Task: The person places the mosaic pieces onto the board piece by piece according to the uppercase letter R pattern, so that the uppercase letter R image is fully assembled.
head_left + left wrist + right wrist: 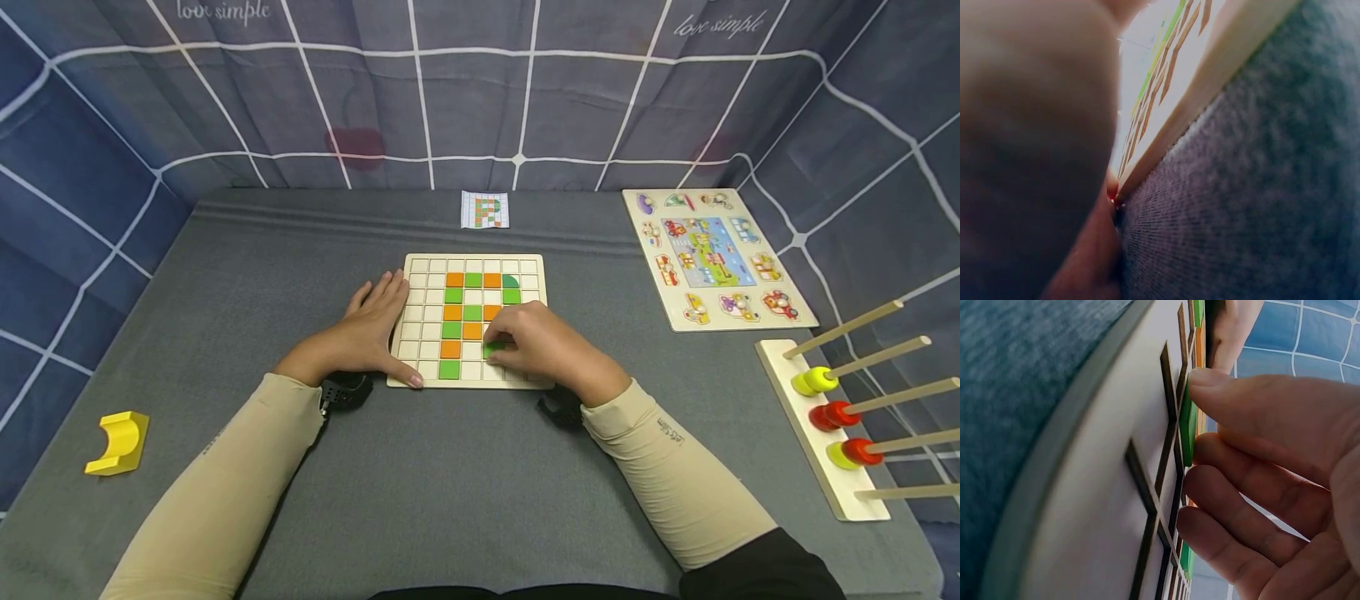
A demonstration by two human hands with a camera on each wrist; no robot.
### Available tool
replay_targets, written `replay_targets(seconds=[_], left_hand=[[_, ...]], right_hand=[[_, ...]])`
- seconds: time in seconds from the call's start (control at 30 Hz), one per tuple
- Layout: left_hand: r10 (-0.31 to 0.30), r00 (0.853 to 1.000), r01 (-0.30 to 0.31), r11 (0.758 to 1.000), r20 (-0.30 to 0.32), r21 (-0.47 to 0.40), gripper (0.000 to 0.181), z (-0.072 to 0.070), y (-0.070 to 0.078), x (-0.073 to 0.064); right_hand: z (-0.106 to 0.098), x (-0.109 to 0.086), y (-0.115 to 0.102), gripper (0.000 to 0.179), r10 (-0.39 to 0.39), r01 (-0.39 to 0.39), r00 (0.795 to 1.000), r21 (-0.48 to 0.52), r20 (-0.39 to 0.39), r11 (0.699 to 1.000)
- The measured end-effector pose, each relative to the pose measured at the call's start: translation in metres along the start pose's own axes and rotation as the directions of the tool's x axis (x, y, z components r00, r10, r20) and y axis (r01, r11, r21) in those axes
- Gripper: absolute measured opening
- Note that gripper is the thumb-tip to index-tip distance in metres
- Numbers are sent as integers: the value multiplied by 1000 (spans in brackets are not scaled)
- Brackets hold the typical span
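A square wooden grid board (418, 329) lies on the table, partly filled with orange and green tiles forming a letter-like pattern. My left hand (367, 329) rests along the board's left edge, fingers extended and thumb at the near left corner. Over the lower right of the grid, my right hand (536, 337) pinches a green tile (492, 348) between thumb and fingers. In the right wrist view that green tile (1187, 425) sits at the board's surface, tilted slightly. A dark green quarter-round tile (511, 282) occupies a cell at the pattern's upper right. The right hand covers some cells.
A pattern card (485, 211) lies behind the board. Back right is a picture puzzle board (655, 250); nearer stands a wooden peg rack (795, 417) with red and yellow-green beads, its rods pointing right. A yellow curved block (123, 443) lies at the left.
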State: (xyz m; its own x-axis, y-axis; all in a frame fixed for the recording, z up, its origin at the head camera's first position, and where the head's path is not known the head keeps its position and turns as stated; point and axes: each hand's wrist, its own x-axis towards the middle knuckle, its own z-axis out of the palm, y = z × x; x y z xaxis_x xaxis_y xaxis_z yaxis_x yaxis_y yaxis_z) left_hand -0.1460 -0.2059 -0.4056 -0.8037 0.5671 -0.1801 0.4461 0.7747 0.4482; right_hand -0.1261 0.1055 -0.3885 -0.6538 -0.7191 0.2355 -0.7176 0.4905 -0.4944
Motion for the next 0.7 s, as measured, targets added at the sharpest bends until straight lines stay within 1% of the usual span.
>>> replay_targets(seconds=[0.17,0.27,0.4,0.57,0.7], left_hand=[[-4,1000,4,1000,4,0,163,0,0,0],[-3,1000,3,1000,4,0,163,0,0,0],[0,1000,0,1000,2,1,162,0,0,0],[0,1000,0,1000,-2,3,163,1,0,0],[1,1000,-1,1000,-2,3,163,1,0,0]], right_hand=[[-1,-1,1,15,-9,9,1000,-23,-14,1000],[-1,-3,3,12,-14,13,999,-42,-36,999],[-4,-6,6,8,-7,3,998,-58,-65,998],[-10,-13,15,5,9,-16,994,-55,-110,998],[-14,-22,23,4,39,-46,989,-43,-142,998]])
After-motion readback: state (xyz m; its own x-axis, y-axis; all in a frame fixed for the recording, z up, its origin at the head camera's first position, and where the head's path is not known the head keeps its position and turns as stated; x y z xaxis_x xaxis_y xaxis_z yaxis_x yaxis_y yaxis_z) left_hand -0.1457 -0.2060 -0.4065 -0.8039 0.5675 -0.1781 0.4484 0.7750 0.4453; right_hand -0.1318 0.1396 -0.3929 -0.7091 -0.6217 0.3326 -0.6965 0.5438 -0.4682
